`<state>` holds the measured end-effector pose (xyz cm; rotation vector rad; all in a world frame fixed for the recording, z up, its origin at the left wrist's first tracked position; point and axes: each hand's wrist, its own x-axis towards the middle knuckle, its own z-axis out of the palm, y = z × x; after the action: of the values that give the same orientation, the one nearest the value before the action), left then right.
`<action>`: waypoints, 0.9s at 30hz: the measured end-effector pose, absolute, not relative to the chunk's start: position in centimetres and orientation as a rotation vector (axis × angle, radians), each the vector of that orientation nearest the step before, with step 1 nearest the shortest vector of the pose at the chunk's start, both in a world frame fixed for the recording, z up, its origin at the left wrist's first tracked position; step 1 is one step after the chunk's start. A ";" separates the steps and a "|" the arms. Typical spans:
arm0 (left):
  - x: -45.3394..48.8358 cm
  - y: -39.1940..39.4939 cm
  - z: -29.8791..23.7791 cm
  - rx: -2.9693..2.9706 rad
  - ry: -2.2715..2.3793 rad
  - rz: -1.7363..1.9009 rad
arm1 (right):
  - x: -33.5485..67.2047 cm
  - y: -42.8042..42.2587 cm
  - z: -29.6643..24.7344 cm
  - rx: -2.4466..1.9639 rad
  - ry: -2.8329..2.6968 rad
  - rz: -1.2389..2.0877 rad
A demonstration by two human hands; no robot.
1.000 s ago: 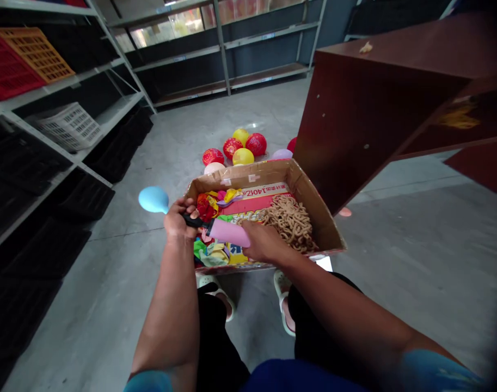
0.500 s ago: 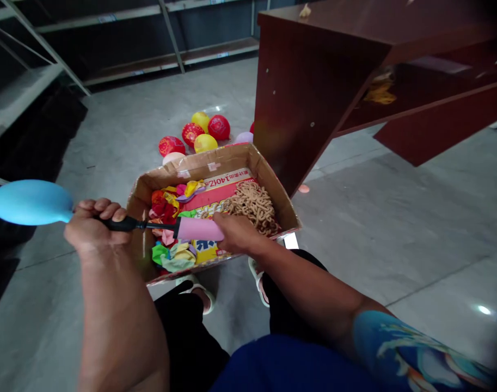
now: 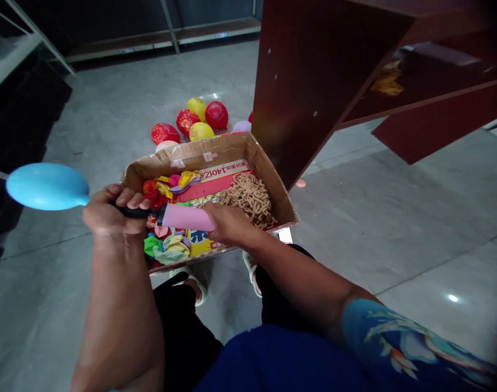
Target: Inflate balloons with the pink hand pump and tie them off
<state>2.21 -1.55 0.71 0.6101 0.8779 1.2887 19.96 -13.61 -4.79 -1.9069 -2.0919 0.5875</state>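
Horizontally, a pink pump (image 3: 185,217) is held above the cardboard box (image 3: 268,173): its black nozzle end is gripped in the closed left hand (image 3: 109,211), its barrel in the closed right hand (image 3: 227,223). At 9 o'clock from the left hand, 1 blue balloon (image 3: 47,186) juts out.
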 end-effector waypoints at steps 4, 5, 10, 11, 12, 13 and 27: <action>-0.3 -1.1 1.9 0.522 0.861 1.425 | 20.9 -13.8 -4.4 -1.883 -2.127 0.618; -1.1 -1.0 2.0 0.510 0.853 1.442 | 21.2 -13.8 -4.4 -1.886 -2.138 0.631; -3.5 -0.2 1.6 0.509 0.817 1.446 | 22.1 -14.0 -4.5 -1.915 -2.174 0.632; -3.4 -0.1 1.4 0.513 0.818 1.454 | 22.0 -13.9 -4.6 -1.944 -2.174 0.629; -3.1 0.0 1.2 0.510 0.830 1.472 | 21.8 -13.8 -4.6 -1.974 -2.176 0.625; -2.7 0.0 1.0 0.507 0.840 1.470 | 21.6 -13.6 -4.7 -2.002 -2.179 0.616; 1.1 -1.1 -0.2 0.398 0.744 1.366 | 20.0 -12.1 -4.7 -1.923 -2.115 0.687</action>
<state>1.07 -1.09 -0.21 0.3982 0.7437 1.3659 20.01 -12.15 -4.74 -1.9225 -2.1151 0.6866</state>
